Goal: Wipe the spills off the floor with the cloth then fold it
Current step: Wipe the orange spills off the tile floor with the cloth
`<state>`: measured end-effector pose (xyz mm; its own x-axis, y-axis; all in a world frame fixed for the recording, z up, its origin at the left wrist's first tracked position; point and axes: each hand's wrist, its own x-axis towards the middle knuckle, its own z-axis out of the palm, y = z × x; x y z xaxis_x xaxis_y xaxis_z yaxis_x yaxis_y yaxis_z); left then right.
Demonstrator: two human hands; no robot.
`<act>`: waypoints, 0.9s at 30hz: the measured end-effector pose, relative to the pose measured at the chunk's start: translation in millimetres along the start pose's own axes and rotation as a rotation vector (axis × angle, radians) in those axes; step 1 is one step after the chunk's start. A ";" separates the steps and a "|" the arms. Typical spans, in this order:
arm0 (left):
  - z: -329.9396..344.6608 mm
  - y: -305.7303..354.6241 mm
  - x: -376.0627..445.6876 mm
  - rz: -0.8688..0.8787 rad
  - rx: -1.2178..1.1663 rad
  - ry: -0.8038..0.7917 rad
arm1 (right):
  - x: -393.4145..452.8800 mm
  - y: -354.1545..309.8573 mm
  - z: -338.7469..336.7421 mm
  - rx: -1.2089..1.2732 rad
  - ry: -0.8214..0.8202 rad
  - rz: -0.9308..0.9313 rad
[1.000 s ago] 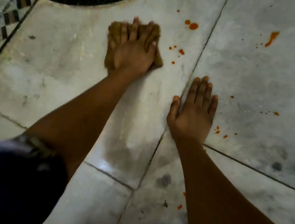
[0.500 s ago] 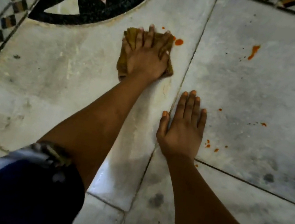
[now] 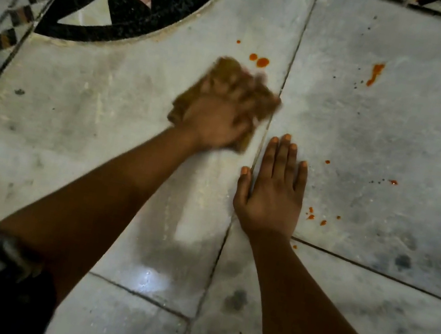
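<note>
From the head camera, my left hand [image 3: 216, 119] has swept the brown cloth [image 3: 263, 99] back from 12 o'clock toward me and to the right; it is blurred, so I cannot tell how my fingers lie, only that they press the cloth to the floor [image 3: 74, 117]. The small drops it covered half a second ago are gone, but two orange spots [image 3: 258, 60] show again just beyond it at 12 o'clock. My right hand [image 3: 272, 193] stays flat, fingers straight, bracing. Splashes [image 3: 315, 215] at its 3 o'clock and a streak [image 3: 375, 73] at 1 o'clock remain, so folding is some way off
</note>
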<state>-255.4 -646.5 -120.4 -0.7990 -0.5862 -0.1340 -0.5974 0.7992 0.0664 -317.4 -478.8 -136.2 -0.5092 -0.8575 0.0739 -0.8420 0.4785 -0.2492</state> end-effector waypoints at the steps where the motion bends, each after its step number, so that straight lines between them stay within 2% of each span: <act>1: -0.8 8.4 -17.9 0.125 0.017 0.000 | 0.3 -0.1 -0.7 0.003 -0.005 0.001; 3: -4.9 -8.3 -43.1 0.263 0.012 -0.008 | -0.3 0.3 -1.4 0.004 -0.018 0.003; 5: -6.5 -43.3 -39.8 0.190 0.021 0.004 | 0.2 0.0 0.0 -0.001 -0.014 -0.002; 8: -10.0 -81.5 0.0 -0.144 -0.045 0.058 | -0.7 0.2 1.5 0.001 0.003 0.008; 10: -16.7 -83.4 38.2 -0.424 -0.228 0.137 | -0.5 0.6 2.4 0.009 0.017 0.002; 12: -27.3 -73.3 78.4 -0.571 -0.431 0.201 | 0.3 1.6 3.5 0.012 0.018 0.000; 14: -35.2 -52.9 104.8 -0.530 -0.483 0.194 | 0.2 2.1 3.9 0.005 0.020 -0.002; 16: -36.5 -28.6 110.6 -0.414 -0.490 0.136 | 0.0 1.6 3.4 -0.002 0.021 0.002; 20: -18.5 -7.6 51.2 0.067 -0.137 0.032 | 0.0 0.2 1.8 0.002 0.022 0.009; 22: -13.9 -27.2 23.7 0.178 -0.056 0.030 | 0.6 0.0 1.6 0.000 0.026 0.008; 24: -14.5 -51.1 34.1 0.067 -0.038 0.037 | 0.3 0.2 1.5 -0.002 0.027 0.009; 27: -26.3 -53.3 88.0 -0.322 -0.119 0.017 | -0.6 0.4 1.9 -0.002 0.021 0.006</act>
<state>-295.7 -744.2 -109.8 -0.5685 -0.8089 -0.1500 -0.8222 0.5520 0.1389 -317.1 -478.4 -138.2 -0.5179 -0.8504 0.0931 -0.8393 0.4840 -0.2477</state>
